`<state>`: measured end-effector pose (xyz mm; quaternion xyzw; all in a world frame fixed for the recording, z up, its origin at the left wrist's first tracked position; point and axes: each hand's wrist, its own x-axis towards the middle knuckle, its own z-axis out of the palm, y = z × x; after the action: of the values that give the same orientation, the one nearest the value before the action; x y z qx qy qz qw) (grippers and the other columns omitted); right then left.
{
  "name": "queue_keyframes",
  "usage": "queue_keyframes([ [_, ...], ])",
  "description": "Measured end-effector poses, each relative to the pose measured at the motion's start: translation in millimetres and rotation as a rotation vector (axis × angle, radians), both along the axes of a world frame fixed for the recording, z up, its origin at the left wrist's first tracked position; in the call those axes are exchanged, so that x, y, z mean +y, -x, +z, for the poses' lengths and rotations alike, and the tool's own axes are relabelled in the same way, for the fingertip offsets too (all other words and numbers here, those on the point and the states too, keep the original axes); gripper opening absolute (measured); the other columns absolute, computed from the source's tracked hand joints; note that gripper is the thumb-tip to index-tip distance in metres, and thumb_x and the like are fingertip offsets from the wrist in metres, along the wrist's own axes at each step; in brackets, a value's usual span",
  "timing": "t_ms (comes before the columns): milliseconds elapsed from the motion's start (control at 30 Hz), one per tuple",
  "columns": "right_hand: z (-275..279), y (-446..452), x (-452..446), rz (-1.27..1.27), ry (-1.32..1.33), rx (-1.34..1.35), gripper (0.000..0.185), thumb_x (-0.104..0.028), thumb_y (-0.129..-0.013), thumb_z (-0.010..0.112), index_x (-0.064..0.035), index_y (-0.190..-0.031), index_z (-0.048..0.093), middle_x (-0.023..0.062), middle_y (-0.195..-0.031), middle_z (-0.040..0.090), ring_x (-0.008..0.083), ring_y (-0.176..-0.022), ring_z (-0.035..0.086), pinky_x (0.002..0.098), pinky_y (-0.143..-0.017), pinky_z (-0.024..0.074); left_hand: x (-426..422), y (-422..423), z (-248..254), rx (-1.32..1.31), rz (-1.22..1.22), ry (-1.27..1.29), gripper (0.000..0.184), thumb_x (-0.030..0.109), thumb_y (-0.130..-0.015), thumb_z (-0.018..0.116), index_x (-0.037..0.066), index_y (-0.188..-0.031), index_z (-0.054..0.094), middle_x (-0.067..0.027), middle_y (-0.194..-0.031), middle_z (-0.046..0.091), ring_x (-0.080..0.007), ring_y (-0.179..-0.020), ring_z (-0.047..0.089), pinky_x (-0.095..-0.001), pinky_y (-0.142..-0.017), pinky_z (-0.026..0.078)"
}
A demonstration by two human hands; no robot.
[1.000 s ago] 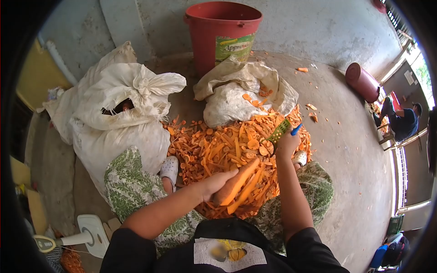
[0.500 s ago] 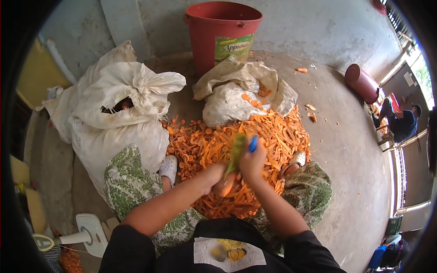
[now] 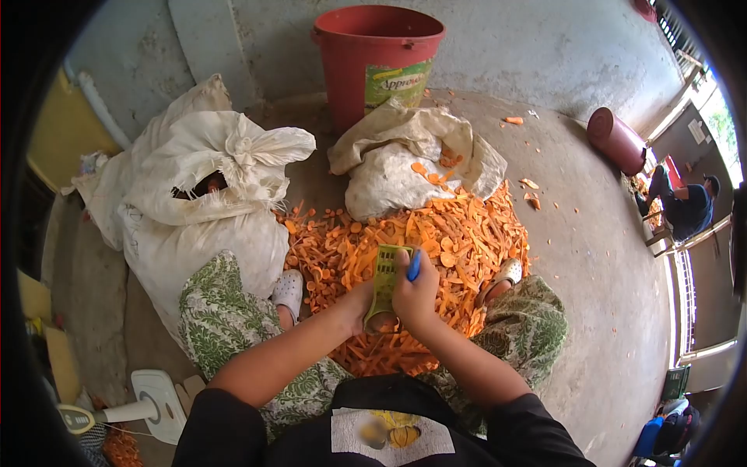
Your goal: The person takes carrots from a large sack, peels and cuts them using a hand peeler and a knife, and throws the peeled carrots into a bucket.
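In front of me I hold a flat green plastic piece [image 3: 385, 274] with rows of dark slots, like a hand grater. My left hand [image 3: 358, 302] is closed at its lower left edge, with the fingertips hidden behind it. A brownish-orange patch shows at its rounded lower end; I cannot tell what it is. My right hand [image 3: 415, 298] is closed against the green piece's right side. A blue handle [image 3: 414, 265] sticks up from that fist; the rest of the tool is hidden. Below both hands lies a heap of orange carrot peelings and slices [image 3: 459, 241].
A large white sack [image 3: 202, 241], torn open, stands at the left. Beyond the heap lie a crumpled sack [image 3: 389, 183] and a red bucket [image 3: 342, 86]. A maroon bin [image 3: 616, 140] lies tipped at the right, near a seated person [image 3: 689, 210]. A white fan [image 3: 156, 405] is at lower left.
The green piece has turned from edge-on to show its slotted face and come slightly lower. Both hands have shifted a little left and nearer me. The orange carrot piece between them no longer shows clearly.
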<state>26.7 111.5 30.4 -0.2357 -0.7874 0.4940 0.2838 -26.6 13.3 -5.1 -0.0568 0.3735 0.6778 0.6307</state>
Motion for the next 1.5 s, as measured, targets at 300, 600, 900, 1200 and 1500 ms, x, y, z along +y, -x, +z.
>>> queue_keyframes([
  [300, -37, 28, 106, -0.402, 0.004, -0.147, 0.021, -0.019, -0.088, 0.045, -0.0015, -0.087, 0.057, 0.0144, -0.067, 0.059, 0.0239, -0.056, 0.056, 0.033, -0.05, 0.0408, -3, -17, 28, 0.239, -0.202, 0.126, 0.034, 0.033, -0.092, 0.036, 0.002, -0.097, 0.049, -0.0096, -0.08, 0.058, -0.0167, -0.068, 0.058, -0.0298, -0.061, 0.048],
  [600, -5, 14, 40, -0.099, 0.21, -0.019, 0.026, -0.025, -0.089, 0.047, -0.0021, -0.079, 0.053, 0.005, -0.061, 0.053, 0.0116, -0.051, 0.045, 0.0263, -0.047, 0.0362, 4, 0, 15, -0.067, 0.073, 0.072, 0.037, 0.037, -0.092, 0.033, 0.004, -0.098, 0.05, -0.0068, -0.079, 0.057, -0.0159, -0.067, 0.059, -0.0292, -0.054, 0.051],
  [900, -32, 20, 35, -0.196, -0.076, -0.1, 0.011, -0.007, -0.078, 0.053, -0.0021, -0.087, 0.055, 0.0176, -0.06, 0.054, 0.0299, -0.052, 0.054, 0.0393, -0.049, 0.0396, 1, -2, 2, 0.127, -0.094, 0.043, 0.03, 0.031, -0.091, 0.036, 0.006, -0.092, 0.052, -0.0055, -0.078, 0.058, -0.0145, -0.063, 0.058, -0.0279, -0.056, 0.049],
  [1200, -18, 28, 111, -0.448, 0.367, -0.002, 0.027, -0.021, -0.089, 0.046, -0.0013, -0.071, 0.05, 0.0011, -0.055, 0.045, 0.0119, -0.047, 0.04, 0.0277, -0.046, 0.0339, -1, 5, -3, 0.123, -0.11, -0.069, 0.046, 0.041, -0.092, 0.028, 0.002, -0.104, 0.049, -0.0094, -0.087, 0.055, -0.0164, -0.076, 0.056, -0.0295, -0.061, 0.049],
  [1500, -4, 0, 5, -0.035, -0.156, 0.018, 0.009, -0.003, -0.074, 0.054, 0.0002, -0.082, 0.051, 0.0177, -0.057, 0.051, 0.03, -0.052, 0.054, 0.0398, -0.049, 0.0402, 2, -4, 4, 0.042, -0.021, -0.037, 0.042, 0.04, -0.093, 0.026, 0.006, -0.091, 0.05, -0.0049, -0.071, 0.057, -0.014, -0.056, 0.056, -0.024, -0.048, 0.046],
])
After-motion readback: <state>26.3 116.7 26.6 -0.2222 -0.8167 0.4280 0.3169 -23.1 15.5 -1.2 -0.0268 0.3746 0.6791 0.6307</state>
